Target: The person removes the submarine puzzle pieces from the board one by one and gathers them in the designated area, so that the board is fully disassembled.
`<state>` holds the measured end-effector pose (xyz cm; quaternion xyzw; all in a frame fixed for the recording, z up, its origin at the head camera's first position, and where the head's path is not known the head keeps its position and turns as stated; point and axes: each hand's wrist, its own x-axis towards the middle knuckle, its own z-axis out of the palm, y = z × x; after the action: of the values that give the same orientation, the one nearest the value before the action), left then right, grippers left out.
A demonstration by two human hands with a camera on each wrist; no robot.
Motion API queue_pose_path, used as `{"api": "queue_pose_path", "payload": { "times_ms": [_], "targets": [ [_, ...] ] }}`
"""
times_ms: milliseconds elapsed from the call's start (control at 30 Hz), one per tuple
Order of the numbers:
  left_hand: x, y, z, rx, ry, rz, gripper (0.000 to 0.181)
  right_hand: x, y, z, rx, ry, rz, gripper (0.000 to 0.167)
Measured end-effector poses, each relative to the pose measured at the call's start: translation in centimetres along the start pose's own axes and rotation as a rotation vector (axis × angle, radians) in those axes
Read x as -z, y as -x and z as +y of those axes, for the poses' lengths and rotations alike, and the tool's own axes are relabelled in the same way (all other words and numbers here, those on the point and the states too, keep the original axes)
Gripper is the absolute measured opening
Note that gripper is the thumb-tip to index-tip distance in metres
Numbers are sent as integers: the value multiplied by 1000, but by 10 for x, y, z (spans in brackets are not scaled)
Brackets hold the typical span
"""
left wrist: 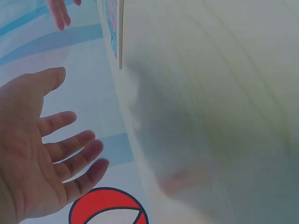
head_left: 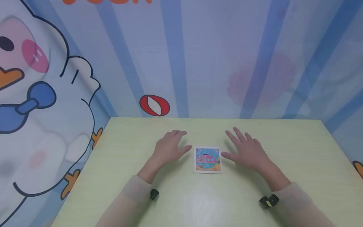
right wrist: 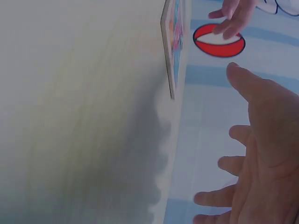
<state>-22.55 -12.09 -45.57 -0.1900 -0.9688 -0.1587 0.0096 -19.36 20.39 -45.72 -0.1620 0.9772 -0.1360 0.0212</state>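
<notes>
Head view showed a submarine picture board [head_left: 208, 160] flat on the table [head_left: 181, 201]. Just left of the board hovered the left hand [head_left: 170, 147], just right the right hand [head_left: 247, 149], fingers spread.

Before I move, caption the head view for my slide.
Left hand and right hand hover on either side of a square picture board on a pale table, neither gripping it.

I record the picture board [head_left: 208, 160]: white border, pink shape over turquoise, sandy orange at six o'clock. Tabletop [head_left: 208, 195]: pale yellow-green. At the board's twelve o'clock, backdrop [head_left: 211, 53] — light blue, darker-blue stripes. Eleven o'clock, printed ball [head_left: 154, 105] — red and white, dark outline. My sleeves [head_left: 124, 201], at seven and five: pale pinkish beige.
</notes>
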Motion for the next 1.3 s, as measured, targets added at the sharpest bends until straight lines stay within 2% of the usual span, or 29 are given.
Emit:
{"api": "queue_pose_path", "payload": {
  "times_ms": [233,467,800,1300],
  "targets": [
    [-16,-7,4,6,49,-80,54,-12,10,-32,122,25,-37,86],
    [-26,-16,10,-16,74,-135,47,-24,15,-60,185,-6,-134,78],
    [-32,-21,19,-10,79,-116,37,-34,15,-78,183,58,-176,72],
    [-33,-18,25,-2,65,-107,30,-39,18,-83,186,81,-128,53]
  ]
}}
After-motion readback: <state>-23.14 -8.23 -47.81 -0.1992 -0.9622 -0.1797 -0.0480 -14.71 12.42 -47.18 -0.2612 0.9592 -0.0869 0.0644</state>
